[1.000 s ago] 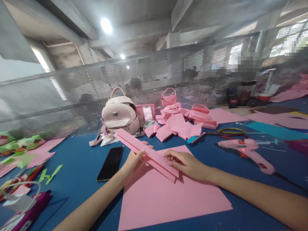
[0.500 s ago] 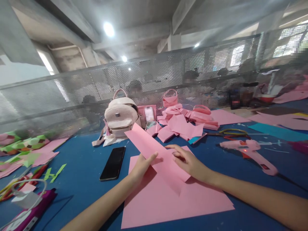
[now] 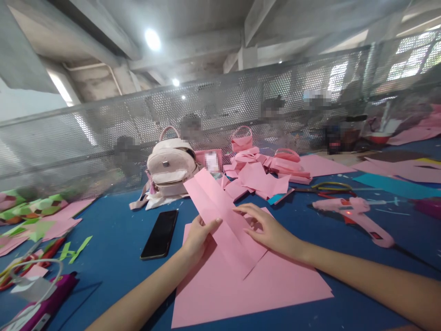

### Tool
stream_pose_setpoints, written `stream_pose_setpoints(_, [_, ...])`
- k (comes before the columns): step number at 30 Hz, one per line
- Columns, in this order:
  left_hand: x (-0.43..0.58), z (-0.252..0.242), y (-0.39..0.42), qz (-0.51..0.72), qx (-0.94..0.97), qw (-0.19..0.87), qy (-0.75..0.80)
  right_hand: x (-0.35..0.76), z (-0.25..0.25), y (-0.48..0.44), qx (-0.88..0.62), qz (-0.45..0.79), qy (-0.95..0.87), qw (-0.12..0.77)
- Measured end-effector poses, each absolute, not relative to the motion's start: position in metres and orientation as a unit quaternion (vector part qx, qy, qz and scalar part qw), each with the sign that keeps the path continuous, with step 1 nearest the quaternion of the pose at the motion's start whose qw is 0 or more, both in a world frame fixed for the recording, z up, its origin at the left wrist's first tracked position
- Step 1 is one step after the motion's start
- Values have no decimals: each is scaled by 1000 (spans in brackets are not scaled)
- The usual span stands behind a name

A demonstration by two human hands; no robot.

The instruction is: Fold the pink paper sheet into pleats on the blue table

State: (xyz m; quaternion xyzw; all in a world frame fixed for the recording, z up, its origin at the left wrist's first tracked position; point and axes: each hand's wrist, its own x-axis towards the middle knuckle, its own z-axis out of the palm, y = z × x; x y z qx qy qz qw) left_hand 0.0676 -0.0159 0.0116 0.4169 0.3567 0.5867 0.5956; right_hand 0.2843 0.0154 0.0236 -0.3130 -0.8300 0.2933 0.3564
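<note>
A creased strip of pink paper (image 3: 220,207) is held up, tilted, above a larger pink sheet (image 3: 237,299) that lies on the table. My left hand (image 3: 200,239) is closed on the strip's left edge, thumb on top and fingers partly hidden underneath. At the right edge, my right hand (image 3: 268,227) has its fingers bent around the paper, index finger stretched along the surface and thumb low. The strip's lower end hangs just over the big sheet; whether they touch I cannot tell.
A black phone (image 3: 160,234) lies left of the sheet, a pink glue gun (image 3: 354,214) to the right. Behind are a cream backpack (image 3: 168,168), pink paper pieces (image 3: 263,179) and scissors (image 3: 330,187). A purple power strip (image 3: 57,299) lies front left; a perforated metal screen (image 3: 220,110) spans the back.
The pink strip has turned more upright and flattened out, its lower end shifting left. My right fingers have straightened slightly; my left hand keeps its hold.
</note>
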Motion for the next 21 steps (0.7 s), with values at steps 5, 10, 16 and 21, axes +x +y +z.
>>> stream_pose_setpoints(5, [80, 19, -29, 579, 451, 579, 355, 285, 18, 11, -334, 274, -840, 327])
stream_pose_setpoints(10, [94, 28, -41, 557, 497, 549, 377, 287, 13, 9, -344, 287, -854, 265])
stream_pose_setpoints(16, [98, 33, -45, 550, 517, 520, 399, 287, 20, 5, -318, 366, -810, 329])
stream_pose_setpoints(21, [88, 21, -34, 581, 503, 462, 442, 287, 34, 2, -325, 476, -717, 392])
